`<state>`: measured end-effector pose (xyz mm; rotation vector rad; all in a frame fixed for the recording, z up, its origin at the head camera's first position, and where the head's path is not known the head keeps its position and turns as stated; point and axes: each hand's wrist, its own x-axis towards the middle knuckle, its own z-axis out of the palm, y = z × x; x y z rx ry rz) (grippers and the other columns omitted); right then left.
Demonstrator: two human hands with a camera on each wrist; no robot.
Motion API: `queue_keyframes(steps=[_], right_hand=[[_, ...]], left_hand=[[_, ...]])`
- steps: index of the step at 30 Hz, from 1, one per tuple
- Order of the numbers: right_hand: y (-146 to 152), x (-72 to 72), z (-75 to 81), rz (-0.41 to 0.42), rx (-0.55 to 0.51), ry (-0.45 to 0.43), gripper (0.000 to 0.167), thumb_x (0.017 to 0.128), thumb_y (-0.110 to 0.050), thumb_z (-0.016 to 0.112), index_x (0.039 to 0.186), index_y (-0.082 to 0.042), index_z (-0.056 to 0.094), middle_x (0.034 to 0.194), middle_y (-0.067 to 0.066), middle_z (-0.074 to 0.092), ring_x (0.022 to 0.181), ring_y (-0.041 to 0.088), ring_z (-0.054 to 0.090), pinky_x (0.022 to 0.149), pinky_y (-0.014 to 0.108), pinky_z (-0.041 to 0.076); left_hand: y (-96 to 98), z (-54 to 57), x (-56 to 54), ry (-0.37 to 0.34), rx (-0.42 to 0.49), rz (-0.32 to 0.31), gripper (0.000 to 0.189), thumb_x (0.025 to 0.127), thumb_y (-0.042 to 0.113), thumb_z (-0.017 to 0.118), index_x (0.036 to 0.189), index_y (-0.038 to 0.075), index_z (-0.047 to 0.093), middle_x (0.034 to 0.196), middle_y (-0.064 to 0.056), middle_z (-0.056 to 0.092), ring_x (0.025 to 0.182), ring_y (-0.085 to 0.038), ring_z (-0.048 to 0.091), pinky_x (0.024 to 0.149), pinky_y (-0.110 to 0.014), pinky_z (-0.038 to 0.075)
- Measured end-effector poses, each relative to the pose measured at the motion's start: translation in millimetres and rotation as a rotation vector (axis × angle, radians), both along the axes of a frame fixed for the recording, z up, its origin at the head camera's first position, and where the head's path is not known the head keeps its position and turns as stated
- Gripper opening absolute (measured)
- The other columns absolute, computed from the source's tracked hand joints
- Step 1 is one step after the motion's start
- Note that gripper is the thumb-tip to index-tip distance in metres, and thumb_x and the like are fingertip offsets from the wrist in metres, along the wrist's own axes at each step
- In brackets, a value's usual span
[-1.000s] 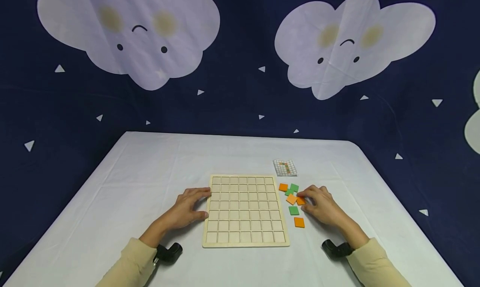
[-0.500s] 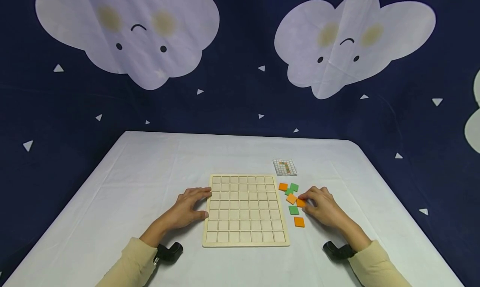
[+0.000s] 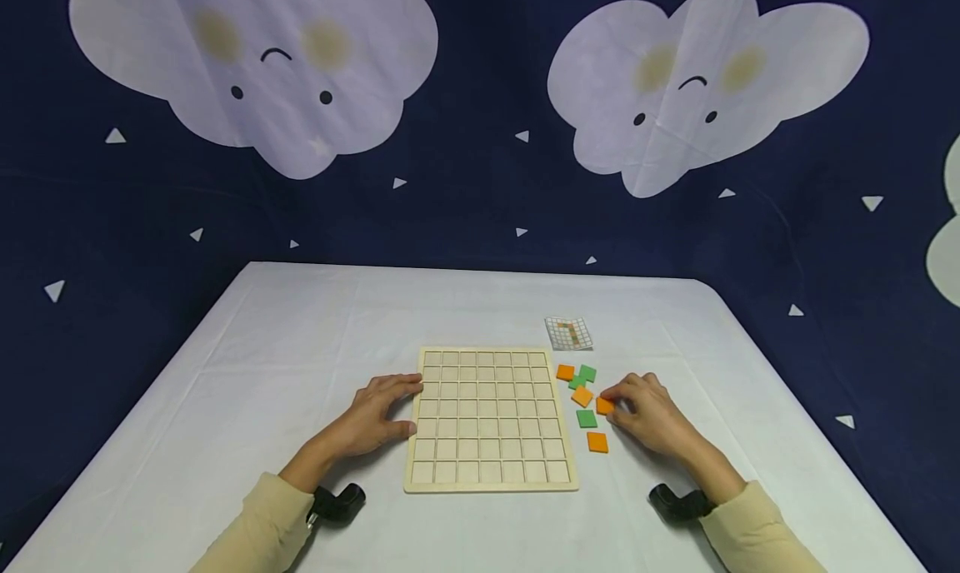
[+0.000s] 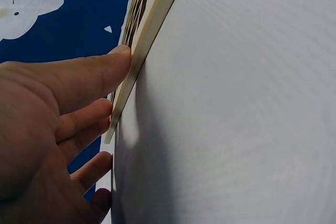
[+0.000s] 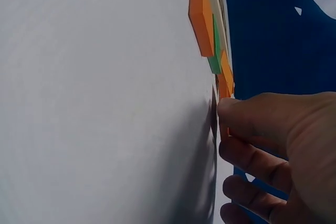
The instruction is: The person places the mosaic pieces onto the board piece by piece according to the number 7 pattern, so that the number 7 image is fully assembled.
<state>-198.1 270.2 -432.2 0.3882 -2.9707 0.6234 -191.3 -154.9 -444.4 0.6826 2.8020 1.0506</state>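
A light wooden board (image 3: 487, 419) with a grid of square recesses lies on the white table. My left hand (image 3: 378, 415) rests at its left edge; in the left wrist view the thumb (image 4: 113, 69) touches the board's side and the fingers are spread. To the board's right, my right hand (image 3: 648, 411) pinches an orange square tile (image 3: 603, 406) between thumb and fingers. The right wrist view shows that tile mostly hidden behind the thumb (image 5: 231, 111). Close by lie a light orange tile (image 3: 582, 396), a green tile (image 3: 587, 419) and another orange tile (image 3: 597, 442).
A small card (image 3: 568, 334) printed with a coloured grid pattern lies behind the tiles. Near the board's upper right corner are an orange tile (image 3: 565, 372) and two green tiles (image 3: 588, 373). A dark blue cloth (image 3: 480, 215) with clouds hangs behind the table (image 3: 337, 306).
My right hand has shifted slightly right with the orange tile, which now stands apart from the light orange one. My left hand and the board have stayed in place.
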Motion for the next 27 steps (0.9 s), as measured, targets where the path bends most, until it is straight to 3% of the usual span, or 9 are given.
queue_keyframes(steps=[9, 27], right_hand=[[-1.9, -0.2, 7.5, -0.008, -0.015, -0.006, 0.022, 0.081, -0.016, 0.070, 0.102, -0.010, 0.071, 0.096, 0.000, 0.061, 0.092, 0.018, 0.043, 0.078, 0.034, 0.033], [-28.3, 0.9, 24.1, 0.068, -0.064, 0.022, 0.020, 0.081, -0.013, 0.070, 0.101, -0.013, 0.072, 0.095, -0.002, 0.061, 0.093, 0.018, 0.044, 0.079, 0.033, 0.036]], left_hand=[[-0.4, 0.5, 0.1, -0.005, 0.013, 0.002, 0.057, 0.081, 0.018, 0.073, 0.132, 0.006, 0.052, 0.147, -0.008, 0.042, 0.135, -0.034, 0.032, 0.103, -0.056, 0.021], [-0.5, 0.9, 1.8, -0.011, 0.004, 0.005, 0.057, 0.081, 0.017, 0.072, 0.133, 0.005, 0.051, 0.147, -0.009, 0.042, 0.134, -0.034, 0.034, 0.101, -0.056, 0.022]])
